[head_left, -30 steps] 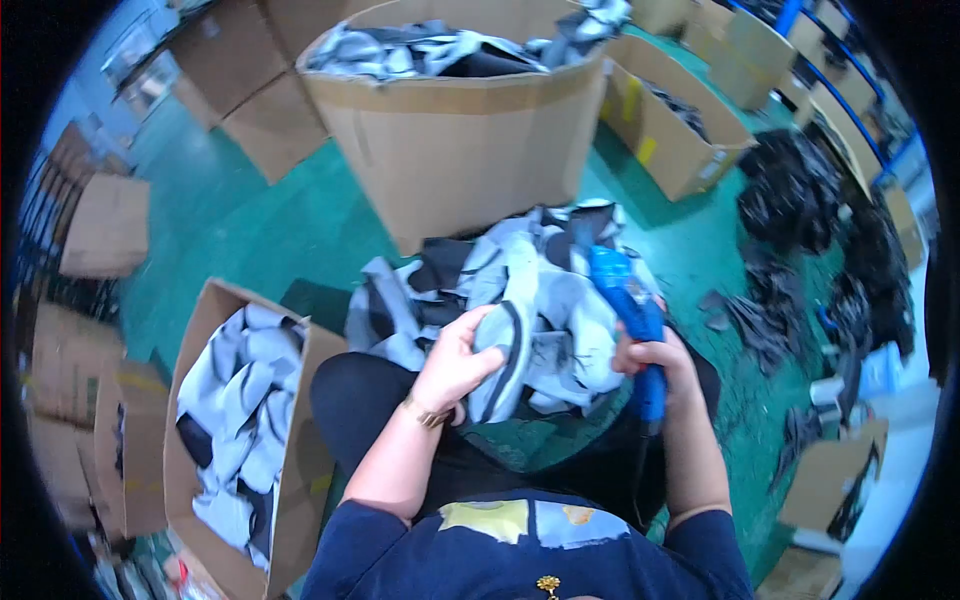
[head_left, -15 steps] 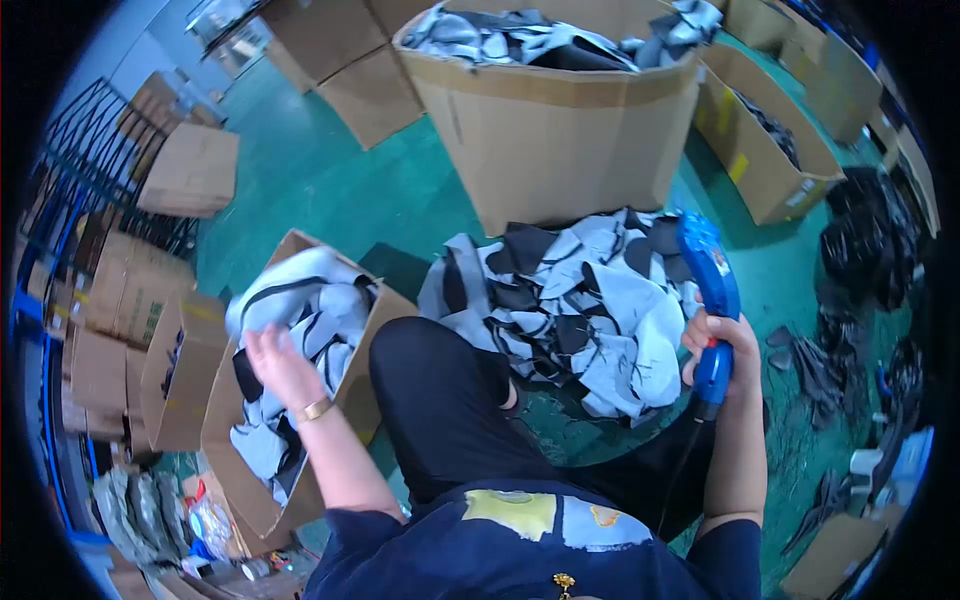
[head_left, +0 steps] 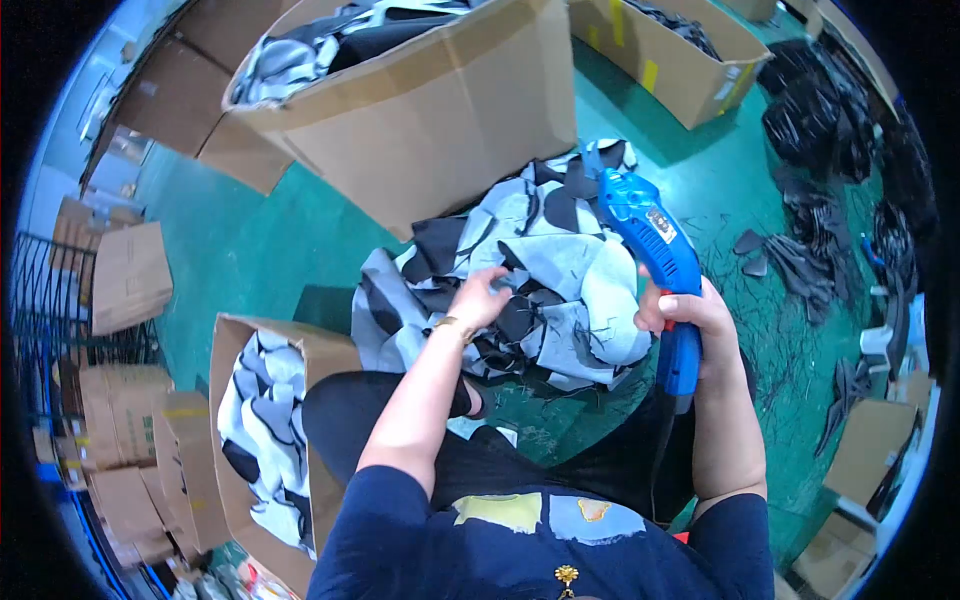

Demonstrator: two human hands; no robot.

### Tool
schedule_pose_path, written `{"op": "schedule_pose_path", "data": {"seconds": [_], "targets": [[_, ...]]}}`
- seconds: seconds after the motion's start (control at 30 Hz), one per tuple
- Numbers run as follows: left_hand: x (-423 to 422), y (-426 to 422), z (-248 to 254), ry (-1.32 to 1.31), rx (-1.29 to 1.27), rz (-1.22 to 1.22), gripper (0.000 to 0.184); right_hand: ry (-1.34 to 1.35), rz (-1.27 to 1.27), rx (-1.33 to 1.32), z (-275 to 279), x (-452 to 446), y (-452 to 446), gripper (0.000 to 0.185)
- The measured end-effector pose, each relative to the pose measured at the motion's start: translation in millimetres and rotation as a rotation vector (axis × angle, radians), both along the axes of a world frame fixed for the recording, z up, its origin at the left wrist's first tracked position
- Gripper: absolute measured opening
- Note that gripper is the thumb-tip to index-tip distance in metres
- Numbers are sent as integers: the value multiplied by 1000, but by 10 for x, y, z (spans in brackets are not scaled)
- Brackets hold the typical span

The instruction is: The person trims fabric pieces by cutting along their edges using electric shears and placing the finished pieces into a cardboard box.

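My right hand is wrapped round the grip of blue electric scissors, held upright with the cutting head pointing away from me. A dark cord runs down from the handle end. My left hand reaches over the middle of a heap of grey and black fabric pieces on the floor. Its thumb and index finger are apart at the cloth, and the other fingers are partly hidden. Left of my knee stands an open cardboard box with more such fabric pieces inside.
Beyond the heap stands a large cardboard box filled with fabric. Another long box is behind it to the right. Black plastic bags and dark scraps lie at right. Cartons and a wire rack line the left.
My left hand has moved from the fabric in the left box to the floor heap. The view has turned right. My right hand keeps hold of the electric scissors, now tilted more leftward.
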State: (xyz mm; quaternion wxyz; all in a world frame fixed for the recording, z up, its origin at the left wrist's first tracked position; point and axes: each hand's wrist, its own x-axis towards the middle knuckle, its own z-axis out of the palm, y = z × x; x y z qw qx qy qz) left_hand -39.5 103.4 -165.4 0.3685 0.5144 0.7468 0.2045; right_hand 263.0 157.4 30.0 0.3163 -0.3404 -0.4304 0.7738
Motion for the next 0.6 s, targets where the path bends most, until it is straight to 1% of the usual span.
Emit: {"op": "schedule_pose_path", "data": {"seconds": [0.03, 0.07, 0.13, 0.17, 0.23, 0.27, 0.3, 0.33, 0.37, 0.4, 0.43, 0.47, 0.5, 0.53, 0.57, 0.6], "targets": [[10, 71, -464, 121, -86, -24, 49, 22, -11, -13, 3, 8, 11, 51], [51, 93, -777, 242, -170, -50, 56, 7, 5, 6, -9, 47, 50, 52], [152, 154, -904, 20, -503, 284, 64, -3, -13, -43, 7, 74, 71, 52], [48, 74, -1395, -45, -468, 375, 64, 14, -22, -82, 10, 82, 73, 52], [65, 32, -1571, -346, -421, 708, 53, 32, -13, -123, 49, 97, 104, 51], [-24, 32, -1665, -379, -405, 759, 39, 55, -5, -138, 51, 100, 114, 50], [-36, 3, -1660, -352, -364, 826, 33, 62, -6, -143, 40, 103, 124, 50], [-78, -75, -1728, -324, -319, 898, 30, 70, -2, -147, 36, 98, 134, 49], [-153, -169, -1769, -309, -297, 917, 28, 78, 7, -147, 45, 91, 139, 49], [-306, -280, -2012, -297, -268, 937, 27, 72, 5, -142, 60, 79, 137, 49], [-351, -294, -1976, -286, -234, 957, 27, 67, 3, -132, 71, 65, 132, 48], [-365, -336, -1943, -339, -229, 1029, 24, 64, 2, -122, 77, 50, 117, 48], [-292, -375, -1646, -390, -224, 1100, 21, 72, 11, -111, 63, 36, 116, 48], [-262, -431, -1466, -441, -220, 1172, 18, 80, 20, -100, 26, 19, 121, 47], [-316, -502, -1537, -525, -199, 1293, 10, 89, 29, -89, -10, 2, 112, 47], [-344, -602, -1523, -589, -223, 1284, 10, 88, 30, -84, -46, -25, 94, 47]]}}
